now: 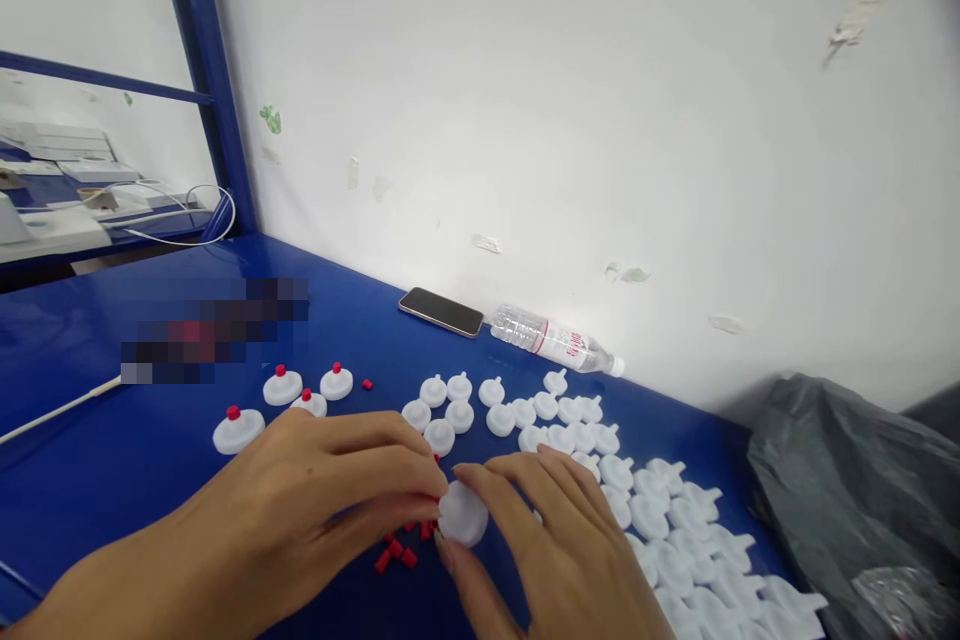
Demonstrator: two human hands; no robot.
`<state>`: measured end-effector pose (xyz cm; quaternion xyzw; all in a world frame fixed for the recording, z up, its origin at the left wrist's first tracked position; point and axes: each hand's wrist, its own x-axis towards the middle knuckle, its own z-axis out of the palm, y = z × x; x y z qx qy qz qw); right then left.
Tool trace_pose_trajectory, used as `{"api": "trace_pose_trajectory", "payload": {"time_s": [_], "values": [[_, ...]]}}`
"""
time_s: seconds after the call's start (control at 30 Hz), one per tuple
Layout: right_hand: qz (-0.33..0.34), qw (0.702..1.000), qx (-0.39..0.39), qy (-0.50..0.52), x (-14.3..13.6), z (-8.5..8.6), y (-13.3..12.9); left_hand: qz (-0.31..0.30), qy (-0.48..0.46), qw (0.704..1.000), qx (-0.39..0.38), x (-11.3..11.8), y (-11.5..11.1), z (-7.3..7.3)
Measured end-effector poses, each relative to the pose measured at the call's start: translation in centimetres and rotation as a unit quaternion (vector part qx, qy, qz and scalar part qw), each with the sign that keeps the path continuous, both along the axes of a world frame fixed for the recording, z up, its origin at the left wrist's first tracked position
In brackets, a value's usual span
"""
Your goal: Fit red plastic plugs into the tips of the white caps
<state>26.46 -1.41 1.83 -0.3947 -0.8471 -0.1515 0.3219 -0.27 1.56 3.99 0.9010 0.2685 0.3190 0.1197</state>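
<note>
Fingers of the left hand (315, 490) and right hand (555, 530) meet low over the blue table (112, 480), pinching a round white plastic cap (463, 514) between their tips. Loose red plugs (397, 552) lie just under the grip.

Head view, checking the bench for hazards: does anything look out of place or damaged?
A water bottle lies on its side by the wall beside a phone, near the white caps. The wall has peeling paint.
</note>
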Motion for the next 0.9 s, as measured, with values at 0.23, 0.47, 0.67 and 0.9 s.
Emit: {"api": "trace_pose_trajectory", "payload": {"time_s": [0.23, 0.47, 0.67, 0.9], "values": [[-0.018, 0.998, 0.014, 0.052, -1.3, 0.0, -0.3, -0.015, 0.039, 0.998, -0.046, -0.1, -0.1, -0.4], [-0.041, 0.991, 0.02, 0.125, -2.3, -0.4, -0.5, 0.005, -0.015, 0.998, -0.064, 0.8, -0.2, 0.1], [-0.037, 0.99, 0.037, 0.13, -2.2, 0.3, -0.6, 0.063, -0.036, 0.997, -0.021, 0.9, 0.0, 0.1], [-0.018, 0.993, 0.023, 0.11, -1.5, 0.8, -0.8, 0.074, 0.009, 0.996, -0.042, 0.7, -0.6, -0.1]]}}
